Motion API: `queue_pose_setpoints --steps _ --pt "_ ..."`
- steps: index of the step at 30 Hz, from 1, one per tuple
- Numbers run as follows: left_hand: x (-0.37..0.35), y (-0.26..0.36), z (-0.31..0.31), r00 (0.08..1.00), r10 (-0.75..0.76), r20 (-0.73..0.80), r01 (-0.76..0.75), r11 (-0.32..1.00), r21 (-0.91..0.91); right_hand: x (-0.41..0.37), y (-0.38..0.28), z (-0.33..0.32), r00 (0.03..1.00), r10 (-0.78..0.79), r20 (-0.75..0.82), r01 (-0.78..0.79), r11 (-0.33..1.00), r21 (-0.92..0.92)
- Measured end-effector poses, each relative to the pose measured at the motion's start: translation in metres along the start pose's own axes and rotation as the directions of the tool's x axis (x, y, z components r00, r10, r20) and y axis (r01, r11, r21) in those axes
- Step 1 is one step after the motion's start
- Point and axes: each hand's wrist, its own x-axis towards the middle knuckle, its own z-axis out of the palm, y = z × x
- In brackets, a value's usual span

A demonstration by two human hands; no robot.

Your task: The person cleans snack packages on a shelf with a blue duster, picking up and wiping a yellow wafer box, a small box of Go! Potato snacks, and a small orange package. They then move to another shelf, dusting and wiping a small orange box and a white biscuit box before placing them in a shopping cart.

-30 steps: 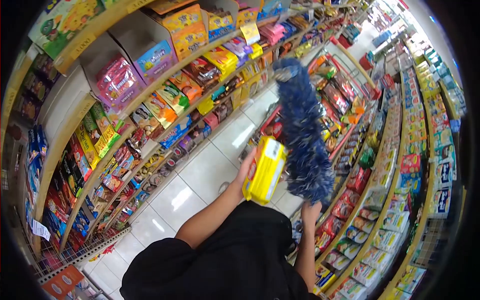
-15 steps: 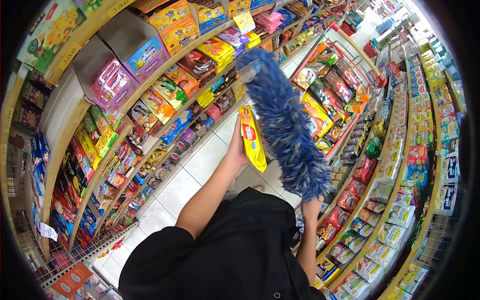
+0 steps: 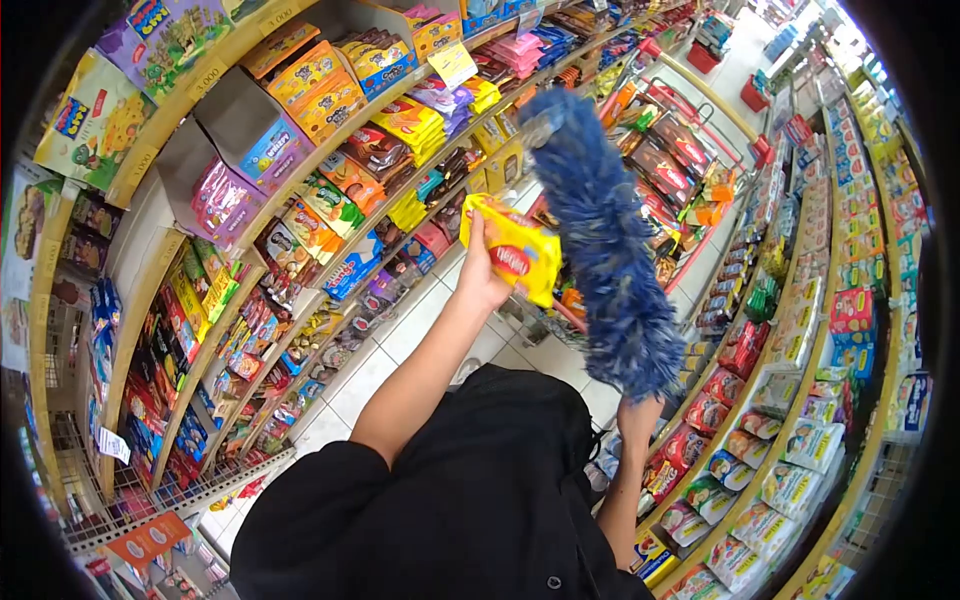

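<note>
My left hand (image 3: 484, 268) grips a yellow wafer pack (image 3: 528, 262) with a red label, its fingers closed round one end. The pack lies tilted over the aisle, its broad printed face showing. Just right of it rises a fluffy blue duster (image 3: 612, 240), leaning up and left. My right hand (image 3: 640, 412) is wrapped round the lower end of the duster; the fluffy part and the angle hide most of its fingers.
On my left are curved shelves (image 3: 345, 130) of snack packs and boxes. A red-framed cart (image 3: 668, 66) loaded with snack packs stands ahead. Shelves of packaged goods (image 3: 790, 400) line the right. Red baskets (image 3: 703, 60) sit farther along the white tiled floor (image 3: 385, 350).
The wafer pack has turned from its narrow side to its broad face and moved slightly up. The duster has shifted a little to the right, still in my right hand.
</note>
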Motion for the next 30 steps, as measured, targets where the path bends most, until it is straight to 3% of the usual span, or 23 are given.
queue_pose_setpoints --steps 1,2,3,6,8,9,10,11,12,14,15,18,19,21,23,26,27,28,29,30 --pt "0.026 -0.006 -0.017 0.995 0.016 0.099 -0.010 0.998 -0.060 -0.008 0.018 0.003 0.994 -0.096 -0.056 0.096 0.995 0.011" --pt "0.010 -0.012 0.015 0.994 0.108 -0.013 -0.109 0.994 -0.011 -0.011 0.028 0.003 0.976 -0.189 -0.112 0.192 0.981 0.015" --pt "0.024 -0.022 0.011 0.998 0.049 -0.030 -0.049 0.999 -0.003 -0.009 0.014 -0.004 0.914 -0.339 -0.224 0.347 0.938 -0.004" --pt "0.027 -0.044 0.031 0.991 -0.118 0.065 0.115 0.992 0.050 0.001 0.001 -0.023 0.964 -0.265 0.016 0.265 0.961 -0.075" --pt "0.038 -0.062 0.036 0.975 -0.201 0.091 0.199 0.979 0.035 0.004 0.011 -0.022 0.990 -0.138 -0.012 0.136 0.987 -0.087" --pt "0.032 -0.071 0.045 0.983 -0.010 -0.181 0.053 0.971 0.235 0.008 0.008 -0.025 0.993 -0.106 -0.051 0.104 0.993 -0.049" --pt "0.032 -0.075 0.049 0.991 0.066 -0.112 -0.034 0.965 0.261 0.013 0.007 -0.028 0.993 -0.078 -0.091 0.077 0.997 -0.009" --pt "0.031 -0.077 0.054 0.983 0.136 -0.127 -0.100 0.961 0.259 0.017 0.015 -0.018 0.914 -0.129 -0.384 0.157 0.987 0.040" --pt "0.029 -0.080 0.056 0.967 0.206 -0.148 -0.163 0.952 0.257 0.016 0.023 -0.021 0.950 -0.011 -0.312 0.046 0.993 0.105" --pt "0.043 -0.079 0.044 0.968 0.143 -0.208 -0.114 0.983 0.144 0.006 0.042 -0.028 0.966 0.222 -0.136 -0.191 0.959 0.210" --pt "0.048 -0.077 0.044 0.967 0.111 -0.229 -0.087 0.990 0.110 0.000 0.051 -0.023 0.959 0.161 -0.233 -0.135 0.983 0.122" --pt "0.060 -0.078 0.050 0.978 0.028 -0.208 -0.039 0.998 -0.051 -0.015 0.068 -0.019 0.957 0.200 -0.211 -0.148 0.960 0.239" --pt "0.063 -0.081 0.051 0.981 -0.010 -0.193 -0.012 0.993 -0.115 -0.017 0.072 -0.015 0.956 0.190 -0.221 -0.100 0.926 0.365" --pt "0.064 -0.092 0.060 0.969 -0.093 -0.227 0.049 0.980 -0.192 -0.017 0.092 0.000 0.954 0.007 -0.300 0.058 0.976 0.209" --pt "0.053 -0.112 0.061 0.969 -0.180 -0.170 0.165 0.981 -0.101 -0.009 0.120 0.020 0.918 -0.210 -0.337 0.212 0.977 -0.032" --pt "0.026 -0.145 0.060 0.940 -0.327 -0.097 0.337 0.934 0.116 0.020 0.115 0.020 0.981 -0.041 -0.189 0.030 0.998 -0.058" --pt "0.016 -0.152 0.063 0.914 -0.401 -0.062 0.405 0.907 0.116 0.031 0.108 0.017 0.981 -0.005 -0.196 0.014 0.999 0.042" --pt "0.006 -0.159 0.065 0.882 -0.439 -0.173 0.460 0.882 0.106 0.043 0.098 0.012 0.979 0.030 -0.201 -0.001 0.990 0.142" --pt "0.005 -0.164 0.058 0.883 -0.439 -0.165 0.460 0.879 0.122 0.049 0.094 0.008 0.977 0.065 -0.202 -0.015 0.970 0.241" --pt "0.006 -0.167 0.051 0.884 -0.440 -0.160 0.461 0.877 0.135 0.047 0.095 0.008 0.977 -0.009 -0.211 0.049 0.982 0.184"
